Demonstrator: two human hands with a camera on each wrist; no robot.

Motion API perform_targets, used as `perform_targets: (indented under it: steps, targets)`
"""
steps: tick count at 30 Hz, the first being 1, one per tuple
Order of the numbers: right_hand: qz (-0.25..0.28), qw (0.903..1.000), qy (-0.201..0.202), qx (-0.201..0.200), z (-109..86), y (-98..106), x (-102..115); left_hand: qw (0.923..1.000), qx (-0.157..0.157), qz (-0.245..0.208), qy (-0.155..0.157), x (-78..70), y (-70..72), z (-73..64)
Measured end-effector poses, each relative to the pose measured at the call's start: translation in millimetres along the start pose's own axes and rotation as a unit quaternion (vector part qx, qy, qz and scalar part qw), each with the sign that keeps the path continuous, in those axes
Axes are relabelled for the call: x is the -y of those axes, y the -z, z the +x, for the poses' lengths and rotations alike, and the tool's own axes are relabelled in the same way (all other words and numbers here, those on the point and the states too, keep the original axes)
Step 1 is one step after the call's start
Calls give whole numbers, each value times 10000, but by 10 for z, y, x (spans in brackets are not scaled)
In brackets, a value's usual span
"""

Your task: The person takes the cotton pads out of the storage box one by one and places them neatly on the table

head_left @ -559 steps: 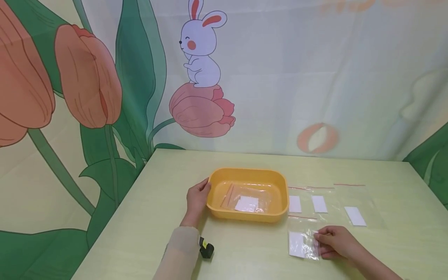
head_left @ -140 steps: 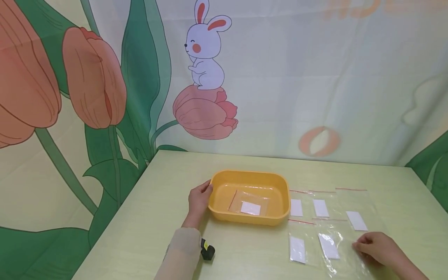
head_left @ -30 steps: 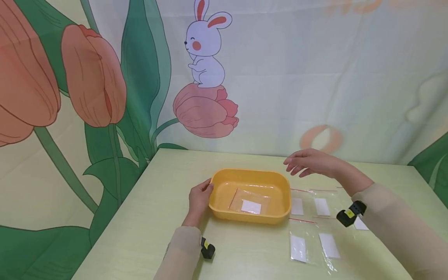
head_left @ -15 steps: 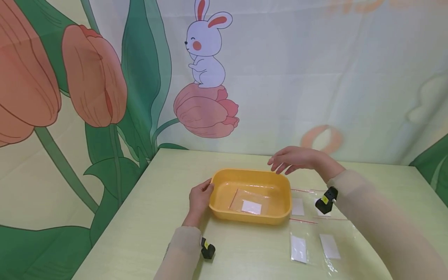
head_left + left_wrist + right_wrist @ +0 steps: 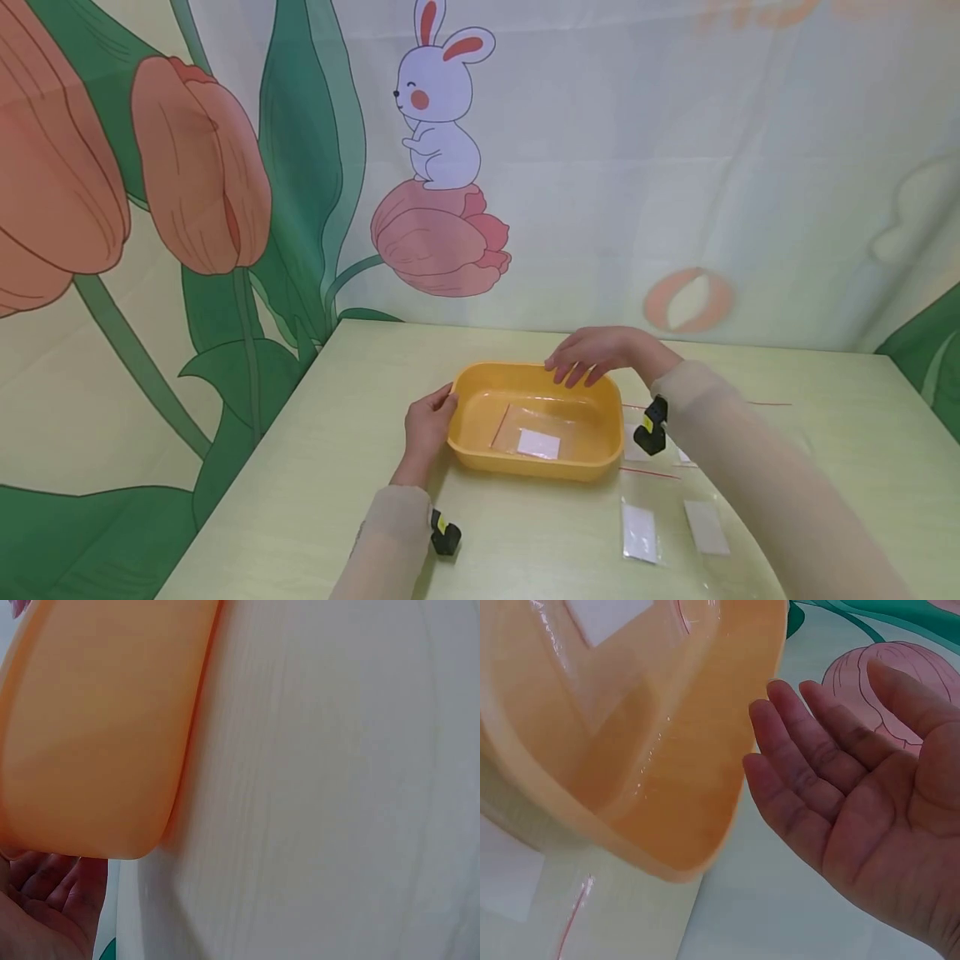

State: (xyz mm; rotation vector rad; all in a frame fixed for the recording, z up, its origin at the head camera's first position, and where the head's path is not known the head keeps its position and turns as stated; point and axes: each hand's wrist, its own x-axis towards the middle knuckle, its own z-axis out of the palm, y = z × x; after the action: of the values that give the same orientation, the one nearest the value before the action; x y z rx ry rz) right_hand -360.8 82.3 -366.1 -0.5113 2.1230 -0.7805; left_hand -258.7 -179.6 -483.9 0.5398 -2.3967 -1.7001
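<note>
A yellow plastic tray (image 5: 525,468) stands mid-table, with a red-edged clear zip bag (image 5: 517,421) holding a white card (image 5: 538,444) inside. My left hand (image 5: 427,429) grips the tray's left end, thumb at the rim; in the left wrist view its curled fingers (image 5: 56,889) show past the end wall. Over the back rim, toward the right corner, hangs my right hand (image 5: 592,350) with nothing in it. Its fingers (image 5: 799,727) are spread and gently bent beside the tray wall in the right wrist view.
Several zip bags with white cards lie in two rows right of the tray, among them a front-row bag (image 5: 639,533). My right forearm (image 5: 757,467) crosses above and partly hides them. A printed backdrop (image 5: 570,208) rises behind the table (image 5: 315,500).
Compared with the oldest frame, fewer bags lie in the tray and another lies in the front row. Lately my right hand left the bags and moved left over the tray; my left stayed.
</note>
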Motion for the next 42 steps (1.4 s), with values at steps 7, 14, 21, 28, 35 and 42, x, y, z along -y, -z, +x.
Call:
perform_targets:
  steps: [7,14,21,28,35,42]
  targets:
    - [27,9999,-144,15,179,-78,14,10000,19,-25,62,13,3,8]
    - [-11,9995,-303,46,301,-135,11,10000,11,22,29,12,4,7]
    - [50,9990,-421,115,393,-167,-3,10000,46,6,-11,11,11,9]
    - [127,9981,-595,66,461,-214,-16,10000,45,30,-38,7,6,5]
    - [218,9969,-752,38,495,-259,-25,10000,53,17,-36,10,3,9]
    - [212,9962,-842,89,546,-296,-49,10000,24,23,-16,17,0,18]
